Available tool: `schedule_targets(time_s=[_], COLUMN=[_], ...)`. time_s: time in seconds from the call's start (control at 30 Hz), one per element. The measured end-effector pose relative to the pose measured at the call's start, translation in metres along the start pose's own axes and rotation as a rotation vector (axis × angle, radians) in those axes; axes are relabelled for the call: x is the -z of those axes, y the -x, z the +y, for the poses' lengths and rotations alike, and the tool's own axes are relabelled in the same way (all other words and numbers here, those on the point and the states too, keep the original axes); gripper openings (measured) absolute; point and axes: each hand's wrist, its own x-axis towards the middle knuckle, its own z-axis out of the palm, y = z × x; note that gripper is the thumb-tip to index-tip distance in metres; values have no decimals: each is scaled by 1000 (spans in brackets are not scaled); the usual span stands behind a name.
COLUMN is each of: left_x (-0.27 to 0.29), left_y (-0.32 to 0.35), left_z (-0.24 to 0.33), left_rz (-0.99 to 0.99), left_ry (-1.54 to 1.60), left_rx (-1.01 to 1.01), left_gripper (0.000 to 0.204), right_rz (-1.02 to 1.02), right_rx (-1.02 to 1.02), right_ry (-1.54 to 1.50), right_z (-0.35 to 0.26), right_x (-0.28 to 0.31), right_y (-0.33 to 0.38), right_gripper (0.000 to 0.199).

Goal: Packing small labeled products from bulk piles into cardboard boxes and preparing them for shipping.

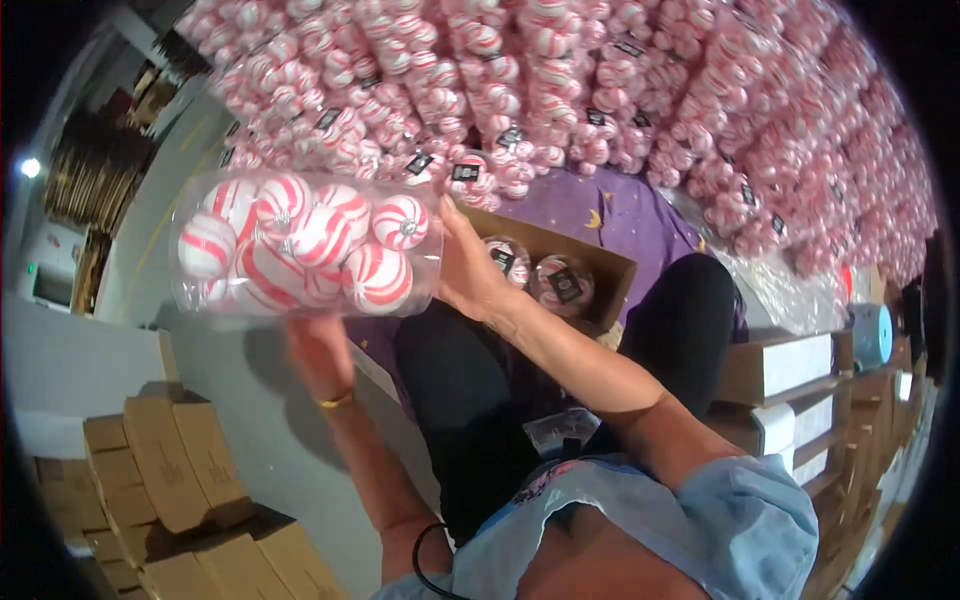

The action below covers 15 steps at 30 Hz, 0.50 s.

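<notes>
Clear plastic tube of red-and-white striped ball ornaments, held sideways in front of the person's chest, between both hands. Left hand supports it from underneath; its fingers are hidden behind the tube, so I cannot tell how they sit. Right hand presses flat against the tube's right end, fingers together along the cap. Just beyond the right hand, an open cardboard box holds two more tubes standing upright. Behind it rises a large heap of identical packed ornaments. Stacked brown cartons sit on the floor at lower left.
</notes>
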Motion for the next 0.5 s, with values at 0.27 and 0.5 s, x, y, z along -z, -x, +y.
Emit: schedule_targets(time_s=[0.27,0.5], left_x=[-3,-59], left_y=[-114,-288], left_z=[77,-134], left_rz=[266,-194], left_ry=[885,1158], left_rx=[497,1075], left_gripper=[76,67], right_rz=[-80,70], right_rx=[138,333], right_ry=[128,238], right_z=[1,-50], right_x=[57,65], right_y=[36,79], right_gripper=[55,90])
